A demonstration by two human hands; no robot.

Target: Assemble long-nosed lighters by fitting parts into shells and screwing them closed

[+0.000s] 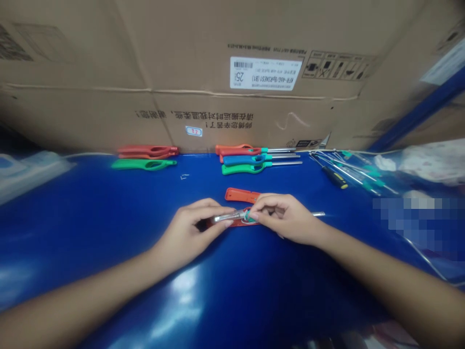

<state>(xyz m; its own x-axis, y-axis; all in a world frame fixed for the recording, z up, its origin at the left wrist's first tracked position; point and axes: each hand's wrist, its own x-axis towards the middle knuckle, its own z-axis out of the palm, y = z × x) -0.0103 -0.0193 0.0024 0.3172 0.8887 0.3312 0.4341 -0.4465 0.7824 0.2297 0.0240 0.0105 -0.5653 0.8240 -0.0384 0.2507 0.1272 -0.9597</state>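
Observation:
Near the middle of the blue table an opened red gas lighter (pixel 237 223) lies with its inner parts showing. My left hand (pixel 196 225) grips its left end, thumb and fingers around a clear fuel tank (pixel 224 217) in the red shell half. With finger and thumb, my right hand (pixel 286 217) pinches at the teal piece (pixel 249 216) in the lighter's middle; what the fingertips hold exactly is partly hidden. A metal tube (pixel 318 214) sticks out to the right beyond that hand. Just behind lies the other red shell half (pixel 241 195), its right end covered by my right hand.
Assembled lighters (pixel 243 168) in red, blue and green lie at the back. Left of them are red and green handle shells (pixel 145 165). Metal tubes with teal ends (pixel 348 169) and a screwdriver (pixel 334 178) lie back right. A cardboard wall (pixel 196 106) stands behind.

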